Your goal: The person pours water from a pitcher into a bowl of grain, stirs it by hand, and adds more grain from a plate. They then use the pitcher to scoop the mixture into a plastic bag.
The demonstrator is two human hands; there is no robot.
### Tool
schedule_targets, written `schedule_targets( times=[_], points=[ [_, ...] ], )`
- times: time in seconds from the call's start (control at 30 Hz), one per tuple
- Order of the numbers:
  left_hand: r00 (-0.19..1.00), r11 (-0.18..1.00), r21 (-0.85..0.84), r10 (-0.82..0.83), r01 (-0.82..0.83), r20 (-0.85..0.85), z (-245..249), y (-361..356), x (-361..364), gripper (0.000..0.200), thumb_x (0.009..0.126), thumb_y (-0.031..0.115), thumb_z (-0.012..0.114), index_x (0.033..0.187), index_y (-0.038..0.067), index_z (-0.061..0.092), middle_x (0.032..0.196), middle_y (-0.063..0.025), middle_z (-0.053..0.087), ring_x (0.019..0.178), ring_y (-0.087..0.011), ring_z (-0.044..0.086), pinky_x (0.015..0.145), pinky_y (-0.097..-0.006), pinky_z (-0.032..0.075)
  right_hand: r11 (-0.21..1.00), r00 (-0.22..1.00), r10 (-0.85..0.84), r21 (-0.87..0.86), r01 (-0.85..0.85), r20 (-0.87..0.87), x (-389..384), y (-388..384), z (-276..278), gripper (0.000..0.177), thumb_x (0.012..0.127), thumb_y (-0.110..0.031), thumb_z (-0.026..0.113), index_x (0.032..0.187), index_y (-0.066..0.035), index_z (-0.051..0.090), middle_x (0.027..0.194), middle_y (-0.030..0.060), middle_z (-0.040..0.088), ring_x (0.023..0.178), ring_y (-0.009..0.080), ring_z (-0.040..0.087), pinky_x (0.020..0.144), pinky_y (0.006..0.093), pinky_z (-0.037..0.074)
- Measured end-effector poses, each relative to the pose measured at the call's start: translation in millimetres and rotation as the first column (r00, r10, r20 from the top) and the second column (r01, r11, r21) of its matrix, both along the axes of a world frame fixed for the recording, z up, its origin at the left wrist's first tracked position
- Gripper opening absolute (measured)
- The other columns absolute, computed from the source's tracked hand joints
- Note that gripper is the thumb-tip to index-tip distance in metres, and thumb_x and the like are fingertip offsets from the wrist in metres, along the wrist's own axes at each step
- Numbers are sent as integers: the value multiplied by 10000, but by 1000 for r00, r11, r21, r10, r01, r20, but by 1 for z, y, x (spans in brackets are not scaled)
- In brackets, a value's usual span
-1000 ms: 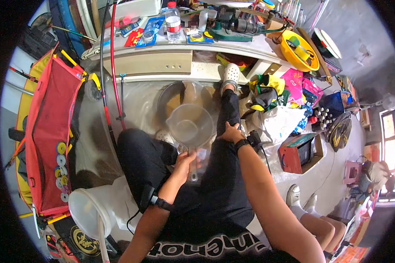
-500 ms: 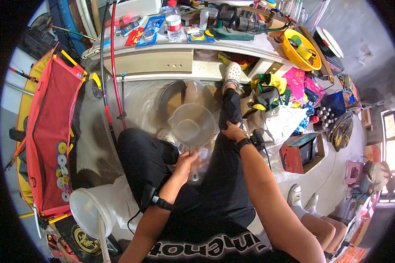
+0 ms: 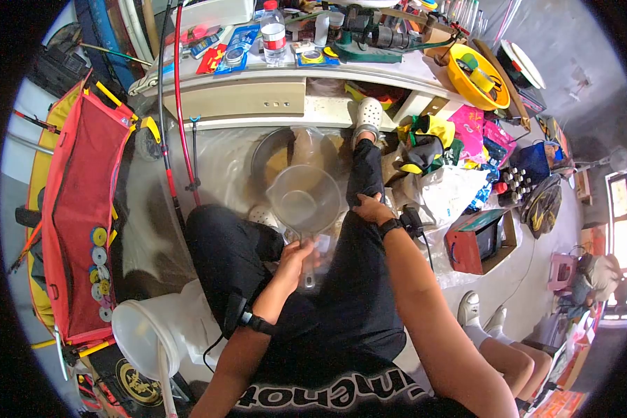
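Note:
My left hand [image 3: 294, 265] is closed round the handle of a clear plastic water scoop [image 3: 304, 200]. The scoop's round bowl hangs between my knees and overlaps the near side of a wide basin [image 3: 261, 161] on the floor. Inside the basin is brownish material, and a clear plastic bag [image 3: 304, 148] stands in it; what the bag holds is hard to make out. My right hand [image 3: 373, 209] rests on my outstretched black-trousered leg, fingers loosely laid over the cloth and holding nothing.
Ahead runs a cluttered bench [image 3: 369, 67] with a water bottle [image 3: 272, 35] and a yellow basin [image 3: 477, 78]. Upright rods [image 3: 180, 104] and a red bag [image 3: 83, 209] stand left, near a white bucket [image 3: 143, 338]. A cardboard box [image 3: 477, 240] and another person's legs [image 3: 505, 355] are at right.

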State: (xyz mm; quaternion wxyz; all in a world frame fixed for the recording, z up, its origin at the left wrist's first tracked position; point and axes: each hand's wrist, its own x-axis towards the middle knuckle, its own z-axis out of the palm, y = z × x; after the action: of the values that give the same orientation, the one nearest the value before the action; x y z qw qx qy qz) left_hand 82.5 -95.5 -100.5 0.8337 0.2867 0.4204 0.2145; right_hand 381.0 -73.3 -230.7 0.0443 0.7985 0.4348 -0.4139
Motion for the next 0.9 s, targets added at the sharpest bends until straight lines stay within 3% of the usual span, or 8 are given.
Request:
schedule_targets(
  times=[0.13, 0.2, 0.3, 0.4, 0.63, 0.7, 0.83, 0.9],
  points=[
    [1000, 1000, -14, 0, 0, -6, 2, 0, 3, 278, 909, 172, 521, 1113, -6, 583, 757, -41, 586, 649, -124, 558, 604, -250, 479, 997, 997, -50, -56, 47, -59, -19, -8, 84, 747, 790, -486, 596, 1413, -184, 315, 1434, 280, 240, 1301, 542, 164, 1091, 474, 218],
    [999, 1000, -6, 1, -1, -38, -2, -1, 3, 283, 908, 177, 522, 1114, -8, 581, 756, -42, 584, 651, -124, 558, 605, -253, 478, 993, 993, 114, 0, -114, -30, -10, -13, 62, 762, 787, -504, 588, 1421, -192, 303, 1432, 284, 245, 1331, 511, 109, 1098, 485, 184],
    [1000, 1000, 1, -3, 3, -25, -4, -2, 4, 289, 908, 183, 522, 1117, -7, 579, 758, -40, 584, 647, -124, 557, 611, -248, 474, 916, 923, 384, 130, -380, -7, 40, -24, -89, 773, 783, -527, 579, 1419, -185, 305, 1425, 294, 250, 1337, 508, 81, 1103, 494, 157],
    [998, 999, 12, -49, 50, -42, 0, 0, 3, 288, 910, 187, 521, 1116, -5, 581, 758, -38, 582, 639, -125, 557, 608, -242, 471, 997, 991, -58, 41, 63, -123, -10, -21, 61, 738, 800, -519, 558, 1413, -187, 318, 1424, 288, 260, 1343, 501, 60, 1107, 500, 133],
    [999, 999, 18, -41, 41, -16, 0, 0, 2, 294, 913, 189, 520, 1129, -3, 573, 756, -37, 580, 627, -129, 556, 604, -244, 471, 997, 990, -78, 13, 80, -117, -4, -17, 35, 708, 810, -509, 540, 1406, -187, 335, 1425, 255, 291, 1352, 486, 37, 1103, 508, 133],
    [999, 999, 12, -40, 41, -20, 0, 0, 2, 303, 914, 195, 521, 1140, -2, 567, 756, -34, 578, 630, -126, 553, 603, -245, 472, 942, 949, 314, 132, -307, -29, 19, -25, -27, 593, 854, -465, 500, 1372, -195, 399, 1416, 244, 316, 1354, 483, 32, 1102, 511, 125],
    [999, 999, 6, -41, 41, -15, -5, -1, 2, 301, 917, 196, 519, 1141, 1, 568, 752, -27, 571, 625, -118, 545, 602, -247, 473, 941, 951, 308, 157, -301, -28, 15, -34, -23, 446, 903, -418, 430, 1311, -246, 485, 1426, 203, 320, 1348, 487, 64, 1095, 546, 94],
    [998, 998, 29, -59, 60, -23, -4, 0, 3, 297, 919, 197, 515, 1137, 3, 571, 749, -20, 565, 618, -111, 535, 595, -242, 467, 964, 980, -110, 223, 145, -163, -7, -35, 30, 378, 941, -375, 355, 1256, -282, 541, 1436, 180, 301, 1334, 494, 110, 1086, 565, 97]
  ],
)
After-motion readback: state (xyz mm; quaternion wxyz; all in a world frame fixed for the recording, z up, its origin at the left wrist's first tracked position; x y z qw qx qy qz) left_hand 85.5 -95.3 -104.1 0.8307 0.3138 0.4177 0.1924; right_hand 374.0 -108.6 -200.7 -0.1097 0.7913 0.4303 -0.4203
